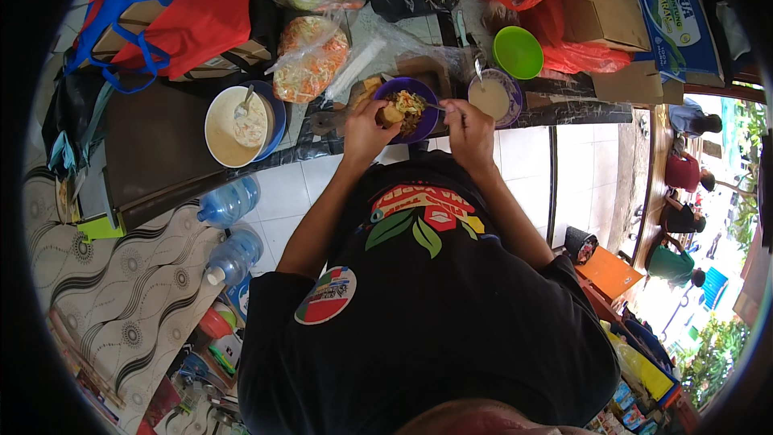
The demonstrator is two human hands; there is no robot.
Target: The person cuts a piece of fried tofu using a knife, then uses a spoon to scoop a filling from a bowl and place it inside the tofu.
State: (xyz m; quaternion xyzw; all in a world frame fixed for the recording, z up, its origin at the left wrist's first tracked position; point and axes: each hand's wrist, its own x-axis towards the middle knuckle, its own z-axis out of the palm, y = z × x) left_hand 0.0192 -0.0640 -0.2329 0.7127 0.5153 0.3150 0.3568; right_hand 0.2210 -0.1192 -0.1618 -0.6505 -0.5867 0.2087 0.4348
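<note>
My left hand (369, 131) pinches a yellow-brown piece of fried food (394, 113), perhaps tofu, over a purple bowl (430, 95). In the bowl lies a shredded vegetable filling (410, 124). A metal spoon (431, 106) is gripped in my right hand (470, 134), its tip hidden at the filling. Behind my left fingers, more yellow pieces (366, 89) rest on a wooden board (326, 123). Just beyond my right hand stands a patterned bowl (517, 94) of pale batter (490, 98) with a spoon in it.
Left stands a white bowl (212, 127) with pale batter, partly over a blue dish (279, 115). A clear bag of shredded vegetables (311, 60), a green bowl (518, 52) and a knife (461, 27) lie farther back. Water bottles (235, 257) lie below the table's left. Several people (685, 172) sit outside, right.
</note>
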